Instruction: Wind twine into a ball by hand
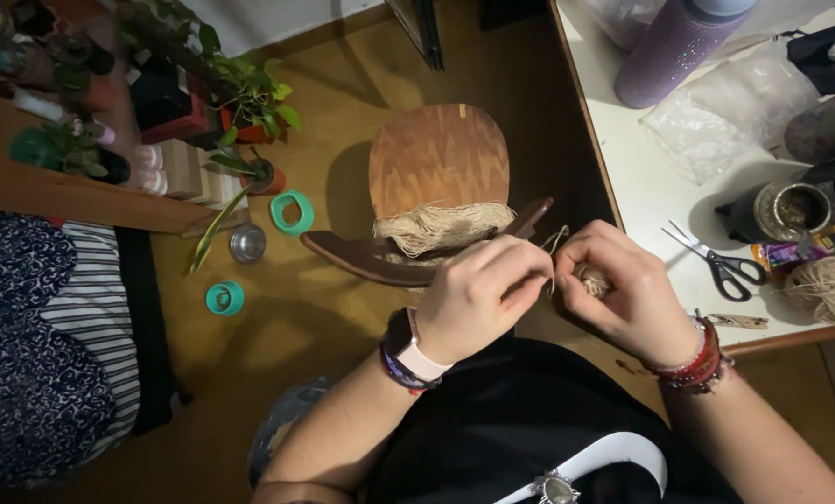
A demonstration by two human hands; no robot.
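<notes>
Left hand: I see my left hand (485,297) closed, its fingertips pinching a thin strand of twine (555,245) pulled taut toward the other hand.
Right hand: my right hand (623,285) is curled around a small bundle of twine (593,279), gripped firmly, I judge so the strand keeps its tension.
Where the work sits: both hands meet above my lap, just in front of the wooden chair (439,168), close together so the short strand can be handled.
Chair: a hank of loose twine (442,227) is draped over its curved dark back rail, apparently parked there within easy reach.
Table: to my right, the table (641,187) carries scissors (722,264) and a ball of twine (830,287) near its edge, close to the right hand.
Floor: two teal rings (292,212) and potted plants (254,103) lie well apart from the hands.
</notes>
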